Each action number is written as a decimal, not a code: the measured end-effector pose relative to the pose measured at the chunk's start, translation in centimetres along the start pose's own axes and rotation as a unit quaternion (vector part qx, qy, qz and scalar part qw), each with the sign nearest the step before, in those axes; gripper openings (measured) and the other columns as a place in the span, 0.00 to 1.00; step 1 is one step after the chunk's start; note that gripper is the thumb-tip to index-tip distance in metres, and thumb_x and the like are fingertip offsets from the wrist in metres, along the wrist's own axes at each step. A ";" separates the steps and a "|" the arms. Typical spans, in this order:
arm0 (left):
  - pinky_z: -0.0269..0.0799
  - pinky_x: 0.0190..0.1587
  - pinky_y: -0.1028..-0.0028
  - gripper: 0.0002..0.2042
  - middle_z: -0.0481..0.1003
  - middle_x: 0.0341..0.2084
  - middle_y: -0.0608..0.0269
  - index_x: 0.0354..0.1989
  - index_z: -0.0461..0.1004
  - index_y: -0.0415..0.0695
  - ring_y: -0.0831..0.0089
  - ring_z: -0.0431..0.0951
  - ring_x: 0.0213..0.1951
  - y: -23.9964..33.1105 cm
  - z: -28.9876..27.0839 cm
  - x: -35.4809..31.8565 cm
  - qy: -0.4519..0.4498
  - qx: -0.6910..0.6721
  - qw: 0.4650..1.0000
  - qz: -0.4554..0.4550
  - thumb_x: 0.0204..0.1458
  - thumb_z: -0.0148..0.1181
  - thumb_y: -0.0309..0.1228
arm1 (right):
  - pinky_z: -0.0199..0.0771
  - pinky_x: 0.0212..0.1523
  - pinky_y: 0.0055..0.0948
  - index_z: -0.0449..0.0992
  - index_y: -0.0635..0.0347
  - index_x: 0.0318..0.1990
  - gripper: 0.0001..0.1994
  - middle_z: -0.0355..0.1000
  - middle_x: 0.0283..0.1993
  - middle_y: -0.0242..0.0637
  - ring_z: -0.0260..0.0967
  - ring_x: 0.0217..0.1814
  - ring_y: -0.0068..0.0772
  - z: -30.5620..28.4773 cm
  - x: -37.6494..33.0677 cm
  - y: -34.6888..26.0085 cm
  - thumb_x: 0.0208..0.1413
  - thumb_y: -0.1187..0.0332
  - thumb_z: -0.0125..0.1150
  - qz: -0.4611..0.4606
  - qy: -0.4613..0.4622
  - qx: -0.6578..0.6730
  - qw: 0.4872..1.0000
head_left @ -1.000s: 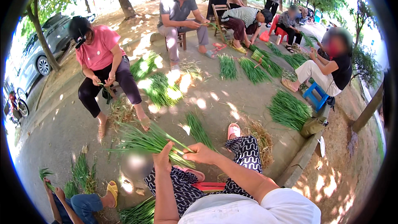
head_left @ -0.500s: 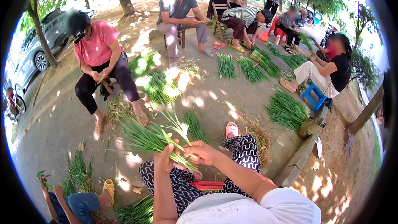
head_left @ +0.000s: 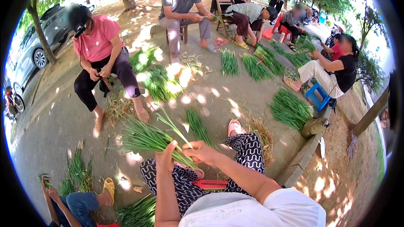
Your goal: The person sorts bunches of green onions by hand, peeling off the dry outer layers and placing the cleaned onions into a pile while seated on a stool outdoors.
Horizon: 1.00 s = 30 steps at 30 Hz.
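My left hand (head_left: 166, 159) is closed round a thick bunch of garlic chives (head_left: 143, 136), its green leaves fanning out to the left and its pale stem ends pointing down to the right. Beside it, my right hand (head_left: 203, 153) pinches a few loose chive stalks (head_left: 175, 127) that stand up and lean left above the bunch. The fingers of both hands nearly meet at the stems. Beneath them are my patterned trousers (head_left: 248, 155) and a red object (head_left: 209, 184) between my legs. A small chive pile (head_left: 198, 127) lies on the ground just beyond my hands.
Dry trimmed leaves (head_left: 261, 141) lie by my right foot. A large chive pile (head_left: 291, 109) is at right, another (head_left: 139, 212) at lower left. A person in pink (head_left: 99, 42) sits ahead left; another person's arms (head_left: 52, 199) show at lower left. A kerb (head_left: 301, 164) runs along the right.
My right hand has moved slightly down and left, bringing its loose stalks closer to the bunch. The left hand keeps its hold. The person in pink has shifted their hands.
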<state>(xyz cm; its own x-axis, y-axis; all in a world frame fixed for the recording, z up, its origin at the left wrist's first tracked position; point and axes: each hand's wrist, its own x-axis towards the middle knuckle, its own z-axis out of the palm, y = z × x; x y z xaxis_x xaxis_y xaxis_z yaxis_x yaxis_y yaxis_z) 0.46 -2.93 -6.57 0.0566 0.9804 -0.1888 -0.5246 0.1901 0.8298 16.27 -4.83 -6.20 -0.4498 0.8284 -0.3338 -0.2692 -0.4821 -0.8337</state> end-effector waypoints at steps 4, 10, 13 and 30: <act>0.68 0.21 0.76 0.10 0.69 0.23 0.63 0.32 0.67 0.40 0.73 0.71 0.21 0.1 0.5 -0.1 0.027 -0.007 0.999 0.020 0.41 0.59 0.19 | 0.38 0.14 0.16 0.72 0.57 0.42 0.09 0.55 0.17 0.19 0.43 0.14 0.10 0.0 0.0 0.2 0.56 0.66 0.52 -0.005 -0.007 0.007 1.000; 0.69 0.26 0.77 0.09 0.70 0.25 0.63 0.34 0.67 0.41 0.75 0.71 0.24 -0.1 0.9 0.0 0.025 -0.002 0.999 0.025 0.43 0.58 0.20 | 0.38 0.14 0.17 0.71 0.57 0.42 0.10 0.56 0.17 0.19 0.43 0.14 0.11 0.0 0.0 -0.3 0.56 0.65 0.53 0.010 0.034 0.021 0.999; 0.69 0.26 0.77 0.09 0.70 0.26 0.64 0.34 0.67 0.41 0.75 0.71 0.24 0.0 1.4 0.1 0.030 -0.015 0.999 0.028 0.43 0.58 0.20 | 0.38 0.14 0.16 0.71 0.57 0.43 0.10 0.57 0.17 0.20 0.44 0.14 0.11 -0.2 -0.4 -0.8 0.55 0.65 0.54 0.013 0.024 0.022 0.999; 0.70 0.25 0.78 0.08 0.73 0.26 0.62 0.32 0.69 0.41 0.76 0.72 0.23 0.8 2.2 -0.2 -0.038 -0.001 0.998 0.043 0.44 0.62 0.26 | 0.45 0.12 0.15 0.70 0.66 0.43 0.11 0.62 0.21 0.25 0.49 0.13 0.10 -0.6 -1.5 -2.0 0.53 0.71 0.54 -0.034 0.048 0.068 0.996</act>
<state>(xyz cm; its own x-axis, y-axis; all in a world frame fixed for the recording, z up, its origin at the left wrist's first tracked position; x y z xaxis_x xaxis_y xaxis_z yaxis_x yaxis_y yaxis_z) 1.89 -2.87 -4.66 0.0751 0.9942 -0.0774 -0.5326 0.1056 0.8398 18.02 -4.97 -4.27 -0.3449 0.8805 -0.3252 -0.4118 -0.4533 -0.7905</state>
